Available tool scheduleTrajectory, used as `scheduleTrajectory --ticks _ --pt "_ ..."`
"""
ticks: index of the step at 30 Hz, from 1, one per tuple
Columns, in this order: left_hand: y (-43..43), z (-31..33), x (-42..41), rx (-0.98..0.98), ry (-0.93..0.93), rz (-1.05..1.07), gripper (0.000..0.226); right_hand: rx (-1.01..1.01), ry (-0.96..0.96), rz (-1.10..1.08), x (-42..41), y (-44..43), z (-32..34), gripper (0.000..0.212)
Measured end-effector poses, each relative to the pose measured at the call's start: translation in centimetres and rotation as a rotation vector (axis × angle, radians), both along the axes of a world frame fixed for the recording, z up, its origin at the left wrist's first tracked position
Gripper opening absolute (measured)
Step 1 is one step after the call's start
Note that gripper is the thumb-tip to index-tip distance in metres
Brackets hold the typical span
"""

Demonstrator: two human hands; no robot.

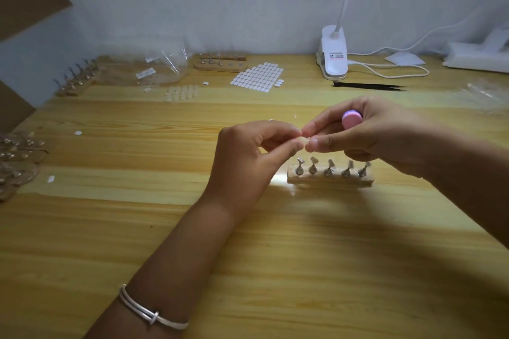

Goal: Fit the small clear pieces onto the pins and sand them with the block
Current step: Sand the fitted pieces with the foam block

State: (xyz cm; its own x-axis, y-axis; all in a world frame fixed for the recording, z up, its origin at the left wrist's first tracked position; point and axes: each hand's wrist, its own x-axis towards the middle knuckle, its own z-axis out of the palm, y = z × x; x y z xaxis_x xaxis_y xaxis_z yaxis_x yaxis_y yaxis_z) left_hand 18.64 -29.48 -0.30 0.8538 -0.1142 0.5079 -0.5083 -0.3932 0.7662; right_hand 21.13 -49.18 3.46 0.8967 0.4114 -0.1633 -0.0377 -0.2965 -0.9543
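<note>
The left hand (248,151) and right hand (366,132) pinch 1 clear piece (304,142) between their fingers; the right also grips the pink block (352,119). The 5 pins (329,168) stand just below the piece, nearer the right hand.

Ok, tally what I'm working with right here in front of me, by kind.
wooden holder: 1
metal pins standing in it: 5
clear piece, held: 1
pink block, held: 1
Total: 8
</note>
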Motion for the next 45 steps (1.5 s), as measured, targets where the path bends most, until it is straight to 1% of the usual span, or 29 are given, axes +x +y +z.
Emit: scheduleTrajectory --ticks 2,3,4,6,7,8,10,13,15,23,30,33,35,36,38,41,43,45 --pt "0.1 -0.1 0.2 -0.011 0.041 -0.037 0.008 -0.008 -0.087 -0.042 -0.6 0.1 -0.4 0.018" --pt "0.2 -0.2 0.3 -0.005 0.049 -0.052 0.008 -0.022 -0.178 -0.065 -0.9 0.1 -0.8 0.016" --pt "0.3 -0.3 0.4 0.005 0.053 -0.063 0.009 -0.059 -0.317 -0.083 -1.3 0.2 -1.2 0.013" --pt "0.3 -0.5 0.5 0.019 0.068 -0.08 0.011 -0.195 -0.655 -0.113 -2.0 0.5 -2.3 0.01" --pt "0.4 -0.6 0.6 0.023 0.082 -0.093 0.013 -0.26 -0.796 -0.12 -2.4 0.6 -2.9 0.009" --pt "0.4 -0.6 0.7 0.032 0.098 -0.11 0.014 -0.318 -0.896 -0.115 -2.6 0.7 -3.4 0.009" --pt "0.5 -0.7 0.8 0.058 0.121 -0.144 0.014 -0.393 -0.999 -0.106 -3.0 0.6 -4.1 0.006" --pt "0.6 -0.8 1.0 0.077 0.133 -0.166 0.013 -0.411 -1.092 -0.118 -3.2 0.4 -4.9 0.012" --pt "0.7 -0.9 1.0 0.083 0.135 -0.166 0.013 -0.429 -1.141 -0.122 -3.2 0.6 -5.0 0.012" --pt "0.6 -1.0 0.9 0.096 0.167 -0.181 0.016 -0.547 -1.247 -0.16 -3.3 1.1 -5.4 0.007" --pt "0.6 -1.1 0.8 0.114 0.192 -0.184 0.017 -0.596 -1.292 -0.152 -3.3 1.0 -6.0 0.009" --pt "0.7 -1.2 0.9 0.115 0.205 -0.183 0.016 -0.633 -1.283 -0.133 -3.5 1.2 -5.9 0.008" --pt "0.7 -1.1 0.9 0.12 0.209 -0.181 0.016 -0.618 -1.203 -0.111 -3.8 1.3 -5.4 0.005" --pt "0.7 -1.0 0.9 0.126 0.209 -0.177 0.016 -0.587 -1.128 -0.121 -3.9 1.2 -5.1 0.005" --pt "0.7 -0.8 0.8 0.144 0.207 -0.161 0.017 -0.539 -0.97 -0.168 -3.6 0.7 -4.1 0.014" --pt "0.7 -0.6 0.8 0.177 0.206 -0.142 0.025 -0.553 -0.79 -0.166 -2.7 -0.5 -3.0 0.017" --pt "0.8 -0.6 0.9 0.187 0.211 -0.132 0.029 -0.583 -0.71 -0.124 -2.6 -0.7 -2.8 0.025" --pt "0.9 -0.7 1.0 0.19 0.231 -0.126 0.029 -0.628 -0.678 -0.105 -2.7 -0.4 -2.9 0.03"
